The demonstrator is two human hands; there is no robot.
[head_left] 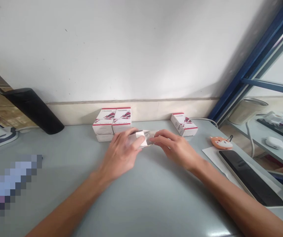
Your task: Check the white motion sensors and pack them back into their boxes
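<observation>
My left hand (120, 153) is closed around a small white box (141, 138), most of which its fingers cover. Clear plastic wrap (150, 134) sticks out from the box's right end. The fingers of my right hand (174, 146) are pinched together on that wrap. Just behind my left hand, several white boxes with red and purple print (104, 129) stand stacked against the wall. One more printed box (184, 124) lies on the table, beyond my right hand and apart from the stack.
On the grey table (141, 204), a black cylinder (34, 110) leans at the back left. To the right are an orange animal-face item (221, 143), paper (210, 153) and a flat black device (251, 177). A blue metal frame (250, 62) borders the right side. The left object is pixelated.
</observation>
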